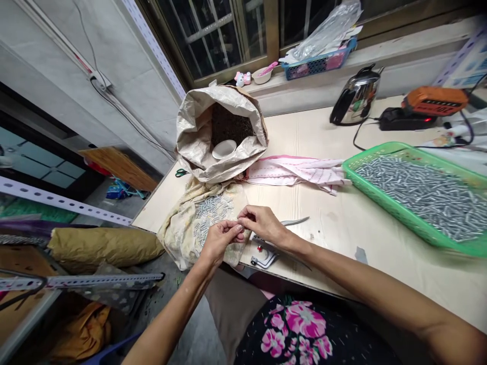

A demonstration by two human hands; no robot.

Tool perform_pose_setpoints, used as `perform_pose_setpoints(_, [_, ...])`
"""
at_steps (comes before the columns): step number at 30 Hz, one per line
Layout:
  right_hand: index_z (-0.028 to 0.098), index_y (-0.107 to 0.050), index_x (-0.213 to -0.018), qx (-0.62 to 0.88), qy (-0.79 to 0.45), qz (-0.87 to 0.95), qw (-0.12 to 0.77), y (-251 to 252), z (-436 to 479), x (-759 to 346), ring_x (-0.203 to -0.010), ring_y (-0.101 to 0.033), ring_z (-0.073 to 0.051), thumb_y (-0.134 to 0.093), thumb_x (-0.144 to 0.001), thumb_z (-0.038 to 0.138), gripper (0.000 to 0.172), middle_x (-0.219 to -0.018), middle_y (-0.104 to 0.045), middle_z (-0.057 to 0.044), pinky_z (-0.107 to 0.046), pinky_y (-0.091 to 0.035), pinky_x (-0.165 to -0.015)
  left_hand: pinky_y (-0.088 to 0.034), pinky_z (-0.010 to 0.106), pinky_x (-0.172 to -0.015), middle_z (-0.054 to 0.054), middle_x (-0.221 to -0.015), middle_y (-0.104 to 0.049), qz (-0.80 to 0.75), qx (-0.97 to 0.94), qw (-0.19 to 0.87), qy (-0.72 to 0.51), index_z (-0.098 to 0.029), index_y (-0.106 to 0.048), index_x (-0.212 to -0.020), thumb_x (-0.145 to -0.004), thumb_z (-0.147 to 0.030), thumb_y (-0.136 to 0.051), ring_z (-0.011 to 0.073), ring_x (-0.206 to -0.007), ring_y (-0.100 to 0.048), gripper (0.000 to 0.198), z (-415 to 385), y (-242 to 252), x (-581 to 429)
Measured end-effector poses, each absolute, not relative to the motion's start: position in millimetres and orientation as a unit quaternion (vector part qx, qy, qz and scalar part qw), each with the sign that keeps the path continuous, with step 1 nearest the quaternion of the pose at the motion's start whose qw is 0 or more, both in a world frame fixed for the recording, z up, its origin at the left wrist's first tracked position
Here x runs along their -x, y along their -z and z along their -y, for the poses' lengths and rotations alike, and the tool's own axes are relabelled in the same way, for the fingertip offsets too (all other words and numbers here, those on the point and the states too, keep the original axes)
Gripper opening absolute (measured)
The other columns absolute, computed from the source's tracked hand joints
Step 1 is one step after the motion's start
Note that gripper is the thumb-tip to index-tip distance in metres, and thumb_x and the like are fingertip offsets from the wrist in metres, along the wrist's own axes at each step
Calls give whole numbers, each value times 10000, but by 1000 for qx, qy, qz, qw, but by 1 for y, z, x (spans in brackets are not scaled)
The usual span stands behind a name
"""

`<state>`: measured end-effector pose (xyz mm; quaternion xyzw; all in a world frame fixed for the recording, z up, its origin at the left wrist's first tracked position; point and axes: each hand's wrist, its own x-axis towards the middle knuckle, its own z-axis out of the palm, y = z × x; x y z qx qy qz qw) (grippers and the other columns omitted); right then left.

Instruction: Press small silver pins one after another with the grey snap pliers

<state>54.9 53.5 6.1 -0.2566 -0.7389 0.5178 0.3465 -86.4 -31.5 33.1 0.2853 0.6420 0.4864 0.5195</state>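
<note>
With left hand and right hand touching or nearly so, both pinched at the fingertips; cannot tell on what. Looks partway along: plenty of small metal pins left loose on the cloth at ten o'clock from the hands, and far more similar pieces piled in the green basket at three o'clock. Cannot tell finished pile from waiting pile

Lettering: one clear spot. Orange plastic block, apparently a battery pack, atop the low black plastic charger on the pale wooden tabletop: large dark characters along its side, seemingly including a zero; blurred, full reading uncertain. No other text legible.
</note>
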Motion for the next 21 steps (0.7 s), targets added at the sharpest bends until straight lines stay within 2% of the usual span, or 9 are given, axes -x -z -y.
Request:
perform_pose_setpoints(5, [149, -638, -868, 269, -542, 716, 349, -8, -64, -30, -637, -583, -114, -574, -855, 184, 74, -697, -626, 13, -238, -442, -623, -565, 219, -603, 27, -694, -691, -646, -239, 535, -489, -107, -641, -843, -581, -323, -893, 94, -560, -635, 423, 36, -35, 108])
perform_pose_setpoints(7, [148, -632, -991, 241, -496, 745, 376, -19, -70, -27, -748, -607, -134, -601, -860, 203, 145, -883, -651, -35, -268, -476, -704, -560, 215, -595, 26, -705, -695, -660, -241, 513, -493, -104, -643, -861, -561, -336, -897, 91, -554, -631, 457, 40, -35, 110])
perform_pose_setpoints(9, [157, -602, -1109, 216, -400, 801, 389, -30, -72, -37, -891, -592, -164, -606, -877, 212, 239, -1068, -608, -84, -308, -479, -798, -552, 218, -588, 24, -708, -698, -675, -251, 495, -486, -100, -655, -879, -523, -367, -902, 97, -555, -632, 510, 45, -32, 105])
perform_pose_setpoints(11, [158, -599, -1109, 212, -288, 866, 348, -35, -66, -61, -954, -551, -194, -557, -919, 220, 204, -1059, -582, -97, -334, -458, -827, -540, 220, -581, 18, -685, -691, -688, -270, 486, -467, -98, -667, -864, -503, -396, -895, 106, -558, -631, 520, 49, -27, 97])
perform_pose_setpoints(14, [159, -610, -944, 236, -174, 930, 222, -23, -44, -112, -891, -513, -218, -544, -938, 299, 156, -908, -569, -80, -343, -419, -766, -513, 217, -563, 11, -632, -669, -698, -306, 490, -424, -100, -680, -803, -533, -411, -860, 111, -553, -615, 449, 53, -17, 83])
perform_pose_setpoints(17, [171, -564, -867, 266, -147, 942, 145, 6, -17, -151, -825, -501, -205, -574, -918, 352, 188, -901, -557, -68, -341, -384, -730, -470, 212, -522, -3, -580, -638, -709, -318, 507, -373, -110, -682, -781, -571, -413, -820, 105, -523, -572, 394, 55, -8, 73])
perform_pose_setpoints(21, [165, -530, -854, 282, -165, 937, 119, 36, -1, -165, -723, -496, -161, -445, -961, 206, 143, -868, -546, -51, -295, -356, -626, -406, 200, -496, -13, -558, -605, -709, -330, 523, -339, -111, -667, -734, -571, -426, -796, 81, -493, -502, 378, 55, -3, 66])
